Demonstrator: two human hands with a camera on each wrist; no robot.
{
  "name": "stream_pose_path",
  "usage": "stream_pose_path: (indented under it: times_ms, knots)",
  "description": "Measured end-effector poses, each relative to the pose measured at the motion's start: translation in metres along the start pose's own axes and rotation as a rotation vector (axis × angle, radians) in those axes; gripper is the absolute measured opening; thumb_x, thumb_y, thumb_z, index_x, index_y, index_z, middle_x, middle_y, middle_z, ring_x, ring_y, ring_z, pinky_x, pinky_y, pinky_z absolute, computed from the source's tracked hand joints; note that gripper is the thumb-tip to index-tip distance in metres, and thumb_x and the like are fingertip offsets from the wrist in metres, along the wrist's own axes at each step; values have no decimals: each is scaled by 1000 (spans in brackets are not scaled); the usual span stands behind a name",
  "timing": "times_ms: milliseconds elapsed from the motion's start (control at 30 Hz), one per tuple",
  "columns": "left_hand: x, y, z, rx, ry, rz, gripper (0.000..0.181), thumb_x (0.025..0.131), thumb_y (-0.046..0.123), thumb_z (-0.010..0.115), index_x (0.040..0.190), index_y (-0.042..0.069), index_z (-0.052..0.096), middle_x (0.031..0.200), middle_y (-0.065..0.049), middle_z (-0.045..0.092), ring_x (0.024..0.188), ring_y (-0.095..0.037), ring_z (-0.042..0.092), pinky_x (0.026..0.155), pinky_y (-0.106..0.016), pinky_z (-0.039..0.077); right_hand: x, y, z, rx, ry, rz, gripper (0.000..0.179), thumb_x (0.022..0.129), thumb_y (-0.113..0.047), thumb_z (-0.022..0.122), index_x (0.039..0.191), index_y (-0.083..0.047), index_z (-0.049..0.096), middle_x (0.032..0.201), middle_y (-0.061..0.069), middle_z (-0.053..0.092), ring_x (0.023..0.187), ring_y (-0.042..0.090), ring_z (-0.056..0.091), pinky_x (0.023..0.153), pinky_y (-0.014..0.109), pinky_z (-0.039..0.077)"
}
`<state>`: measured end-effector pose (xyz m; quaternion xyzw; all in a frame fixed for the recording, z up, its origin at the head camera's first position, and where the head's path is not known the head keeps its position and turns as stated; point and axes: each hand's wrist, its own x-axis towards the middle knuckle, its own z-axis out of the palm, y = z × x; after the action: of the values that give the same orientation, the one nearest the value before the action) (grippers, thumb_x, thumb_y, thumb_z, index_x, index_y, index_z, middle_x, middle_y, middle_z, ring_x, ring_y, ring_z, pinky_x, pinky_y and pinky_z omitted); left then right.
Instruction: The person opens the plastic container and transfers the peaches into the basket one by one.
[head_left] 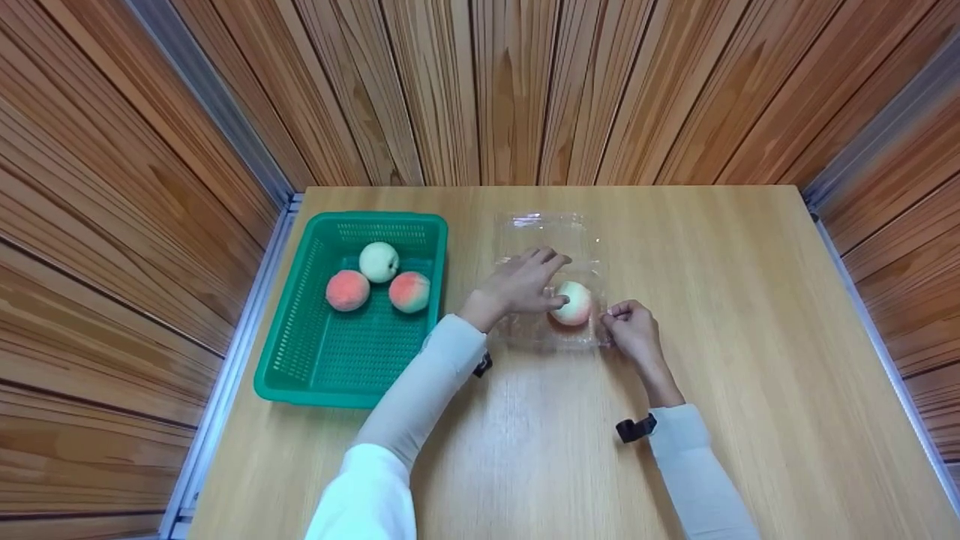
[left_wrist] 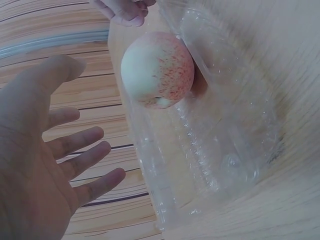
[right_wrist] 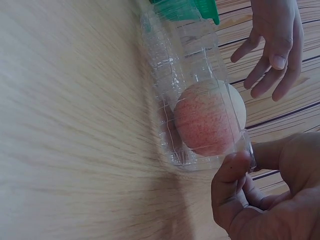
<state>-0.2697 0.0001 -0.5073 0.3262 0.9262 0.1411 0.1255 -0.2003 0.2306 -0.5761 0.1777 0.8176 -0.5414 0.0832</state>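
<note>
A clear plastic clamshell box [head_left: 540, 330] lies with its lid folded back on the table. Inside its right side sits one pale peach with a red blush [head_left: 574, 304]. My right hand [head_left: 634, 328] pinches the box's near right corner between thumb and fingers, as the right wrist view shows at the rim [right_wrist: 248, 150]. Over the left part of the box hovers my left hand [head_left: 525, 283], fingers spread and holding nothing. In the left wrist view, a gap shows between its fingers and the peach [left_wrist: 157, 70].
Left of the box stands a green plastic basket [head_left: 315, 386] holding three more peaches: a pale one [head_left: 379, 262], a red one [head_left: 347, 290] and a red-and-cream one [head_left: 409, 292]. Wood-patterned walls [head_left: 510, 90] enclose the table's back and sides.
</note>
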Motion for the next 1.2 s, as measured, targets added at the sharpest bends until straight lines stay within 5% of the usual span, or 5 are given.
stream_pose_path:
  times_ms: [1200]
  knots:
    - [19,8,24,53,-47,31,75,100,52,68,162,20,41,160,-8,48,148,-28,47,118,-45,48,1,-1,-1,-11,-2,16,14,97,-8,64,107,0,58,78,-1,59,61,9,57,52,22,46]
